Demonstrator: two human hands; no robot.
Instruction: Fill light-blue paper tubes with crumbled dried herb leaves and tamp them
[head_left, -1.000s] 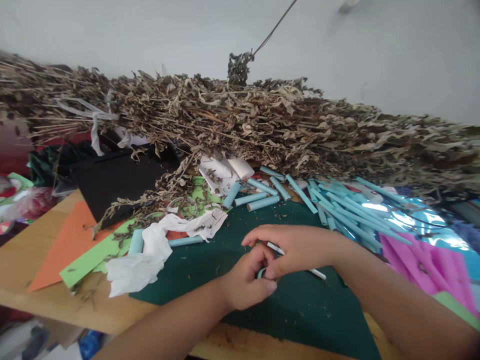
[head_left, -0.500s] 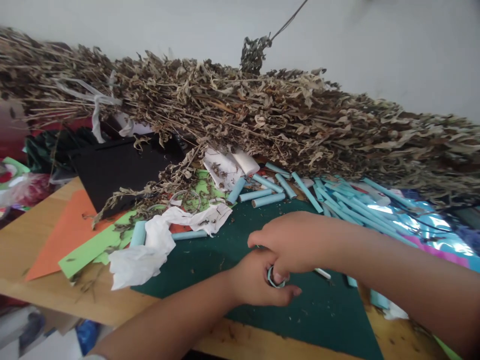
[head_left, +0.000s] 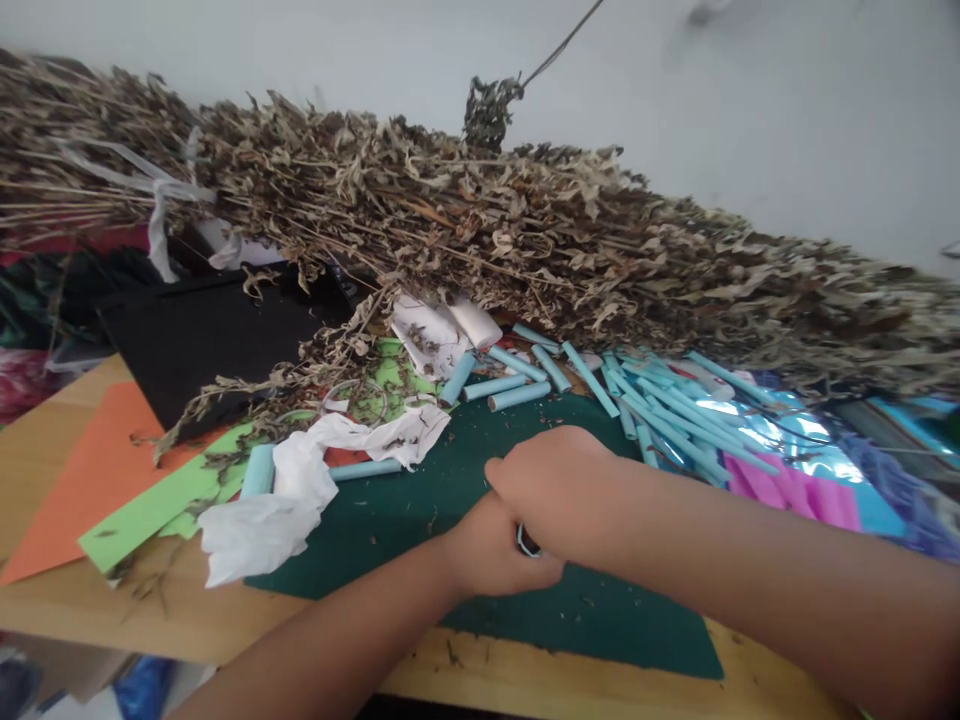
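My left hand (head_left: 495,555) is curled around a short light-blue paper tube (head_left: 527,543), and only the tube's pale open end with a dark inside shows between the hands. My right hand (head_left: 559,485) is closed over that end and pressed against the left hand. Most of its fingers are hidden beneath it. Both hands are above a dark green sheet (head_left: 375,530) on the wooden table. Beyond them lie several light-blue paper tubes (head_left: 517,397), some short and some long.
Crumpled white tissue (head_left: 255,530) lies on the left, with green paper (head_left: 150,500) and orange paper (head_left: 82,480). A black panel (head_left: 217,345) rests behind. Dried plants (head_left: 487,220) stretch along the wall. Pink paper (head_left: 795,490) and shiny blue film lie right.
My right hand has closed further over the tube's end, and less of the tube shows. The left thumb, earlier stretched out, is now tucked nearer the right hand. The view has shifted slightly.
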